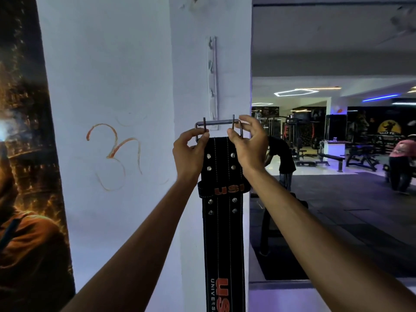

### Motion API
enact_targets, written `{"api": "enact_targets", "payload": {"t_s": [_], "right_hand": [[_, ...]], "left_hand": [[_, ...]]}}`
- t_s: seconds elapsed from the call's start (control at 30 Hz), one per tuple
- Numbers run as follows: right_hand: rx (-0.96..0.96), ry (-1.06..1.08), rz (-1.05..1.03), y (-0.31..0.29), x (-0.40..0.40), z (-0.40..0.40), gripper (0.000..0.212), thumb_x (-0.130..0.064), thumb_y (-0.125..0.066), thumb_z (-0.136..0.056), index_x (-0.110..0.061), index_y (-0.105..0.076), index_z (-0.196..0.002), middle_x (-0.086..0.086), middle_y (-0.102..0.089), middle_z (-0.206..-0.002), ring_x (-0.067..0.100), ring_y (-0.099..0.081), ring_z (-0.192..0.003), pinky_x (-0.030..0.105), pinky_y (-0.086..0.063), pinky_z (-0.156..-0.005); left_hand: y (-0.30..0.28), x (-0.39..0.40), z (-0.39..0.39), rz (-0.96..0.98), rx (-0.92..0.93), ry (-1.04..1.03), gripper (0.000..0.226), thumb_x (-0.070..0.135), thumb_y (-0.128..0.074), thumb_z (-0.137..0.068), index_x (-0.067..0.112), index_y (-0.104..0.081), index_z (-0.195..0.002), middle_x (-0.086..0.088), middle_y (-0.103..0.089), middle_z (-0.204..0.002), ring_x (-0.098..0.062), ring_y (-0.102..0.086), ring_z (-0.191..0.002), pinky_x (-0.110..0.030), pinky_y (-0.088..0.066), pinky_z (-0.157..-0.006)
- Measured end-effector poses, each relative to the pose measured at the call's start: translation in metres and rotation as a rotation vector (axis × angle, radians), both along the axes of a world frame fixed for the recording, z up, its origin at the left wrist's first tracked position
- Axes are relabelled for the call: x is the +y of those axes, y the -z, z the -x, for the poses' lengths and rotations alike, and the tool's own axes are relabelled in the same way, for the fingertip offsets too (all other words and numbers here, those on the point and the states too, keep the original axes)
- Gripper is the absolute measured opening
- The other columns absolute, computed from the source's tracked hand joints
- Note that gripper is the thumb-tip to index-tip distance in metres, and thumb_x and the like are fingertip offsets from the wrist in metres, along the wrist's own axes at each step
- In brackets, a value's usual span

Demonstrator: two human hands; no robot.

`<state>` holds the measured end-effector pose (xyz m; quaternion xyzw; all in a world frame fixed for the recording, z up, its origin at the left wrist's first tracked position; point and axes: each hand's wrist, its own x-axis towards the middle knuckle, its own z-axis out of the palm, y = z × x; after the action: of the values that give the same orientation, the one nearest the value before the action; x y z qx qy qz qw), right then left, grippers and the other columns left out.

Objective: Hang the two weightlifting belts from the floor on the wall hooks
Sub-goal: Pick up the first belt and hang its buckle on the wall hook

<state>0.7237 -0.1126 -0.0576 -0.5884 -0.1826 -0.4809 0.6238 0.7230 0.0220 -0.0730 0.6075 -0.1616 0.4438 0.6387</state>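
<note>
The black belt (224,233) hung straight down against the white pillar (126,86), long axis vertical, its metal buckle (218,126) uppermost. The left hand (189,152) and right hand (248,143) each pinched one buckle end, just below the hook rail (212,77).

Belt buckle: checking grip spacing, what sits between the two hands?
In the head view, only the buckle's metal bar and the black belt's top edge lie between left hand and right hand.
</note>
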Motion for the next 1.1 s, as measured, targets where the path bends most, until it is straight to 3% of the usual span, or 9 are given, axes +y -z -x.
{"api": "enact_targets", "payload": {"t_s": [0.13,0.23,0.3,0.43,0.57,0.73,0.87,1.03,1.1], "right_hand": [[-0.001,0.019,0.020,-0.010,0.005,-0.044,0.040,-0.008,-0.076,-0.081,-0.012,-0.065,-0.119,0.001,-0.071,-0.108,-0.002,-0.064,-0.101,0.003,-0.047,-0.066],[-0.023,0.020,0.010,-0.022,0.008,-0.072,0.040,-0.008,-0.076,-0.080,-0.010,-0.066,-0.119,0.001,-0.071,-0.108,-0.004,-0.064,-0.099,0.001,-0.045,-0.065],[-0.033,0.019,0.012,-0.031,0.009,-0.089,0.041,-0.008,-0.077,-0.080,-0.010,-0.066,-0.119,0.001,-0.071,-0.109,0.003,-0.066,-0.105,0.002,-0.047,-0.066],[-0.030,0.032,0.022,-0.044,0.012,-0.126,0.041,-0.008,-0.077,-0.079,-0.013,-0.067,-0.119,0.002,-0.073,-0.110,0.010,-0.066,-0.109,0.010,-0.053,-0.073],[0.012,0.029,0.009,-0.044,0.014,-0.150,0.038,-0.012,-0.078,-0.078,-0.018,-0.068,-0.115,0.000,-0.073,-0.109,0.010,-0.065,-0.108,0.026,-0.056,-0.082],[0.049,0.025,0.011,-0.029,0.012,-0.164,0.037,-0.007,-0.073,-0.079,-0.019,-0.067,-0.114,-0.006,-0.072,-0.104,0.008,-0.066,-0.103,0.033,-0.058,-0.087],[0.009,0.054,0.060,-0.022,0.011,-0.163,0.037,-0.009,-0.070,-0.084,-0.020,-0.064,-0.118,0.000,-0.071,-0.100,0.008,-0.066,-0.099,0.028,-0.058,-0.081],[0.000,0.176,0.104,-0.014,0.009,-0.157,0.038,-0.012,-0.055,-0.093,-0.024,-0.059,-0.129,-0.002,-0.063,-0.117,-0.002,-0.062,-0.088,0.032,-0.058,-0.082],[-0.052,0.312,0.156,-0.005,0.011,-0.146,0.048,-0.007,-0.051,-0.088,-0.023,-0.056,-0.132,0.002,-0.053,-0.129,0.010,-0.059,-0.104,0.018,-0.053,-0.086]], "left_hand": [[-0.010,0.002,-0.042,0.023,0.020,0.021,0.014,0.019,-0.072,-0.093,0.011,-0.079,-0.103,-0.003,-0.078,-0.108,-0.009,-0.074,-0.091,-0.023,-0.059,-0.084],[-0.023,0.003,-0.067,0.024,0.000,0.015,0.012,0.017,-0.071,-0.094,0.012,-0.078,-0.101,0.005,-0.076,-0.099,0.011,-0.068,-0.075,-0.013,-0.054,-0.077],[-0.031,0.003,-0.083,0.036,0.000,0.006,0.009,0.017,-0.071,-0.093,0.015,-0.077,-0.100,0.008,-0.076,-0.101,0.015,-0.066,-0.083,-0.013,-0.052,-0.083],[-0.046,0.001,-0.113,0.118,0.025,0.009,0.010,0.016,-0.072,-0.090,0.020,-0.074,-0.100,0.007,-0.075,-0.103,-0.009,-0.070,-0.103,-0.034,-0.056,-0.097],[-0.044,0.001,-0.132,0.197,0.093,0.049,0.029,0.019,-0.074,-0.090,0.026,-0.059,-0.114,-0.004,-0.074,-0.108,-0.018,-0.073,-0.079,-0.035,-0.061,-0.073],[-0.030,0.000,-0.144,0.179,0.140,0.048,0.033,0.019,-0.075,-0.088,0.025,-0.065,-0.119,-0.005,-0.077,-0.105,-0.023,-0.076,-0.093,-0.045,-0.062,-0.091],[-0.024,0.000,-0.145,0.146,0.138,0.063,0.033,0.022,-0.074,-0.089,0.028,-0.063,-0.120,-0.004,-0.076,-0.106,-0.022,-0.077,-0.095,-0.048,-0.061,-0.094],[-0.017,0.005,-0.138,0.087,0.153,0.068,0.039,0.028,-0.075,-0.090,0.020,-0.063,-0.126,-0.002,-0.076,-0.109,-0.017,-0.076,-0.096,-0.045,-0.062,-0.094],[-0.009,0.009,-0.130,0.042,0.160,0.035,0.042,0.036,-0.076,-0.090,0.021,-0.063,-0.127,0.000,-0.075,-0.111,-0.012,-0.075,-0.095,-0.042,-0.062,-0.093]]}}
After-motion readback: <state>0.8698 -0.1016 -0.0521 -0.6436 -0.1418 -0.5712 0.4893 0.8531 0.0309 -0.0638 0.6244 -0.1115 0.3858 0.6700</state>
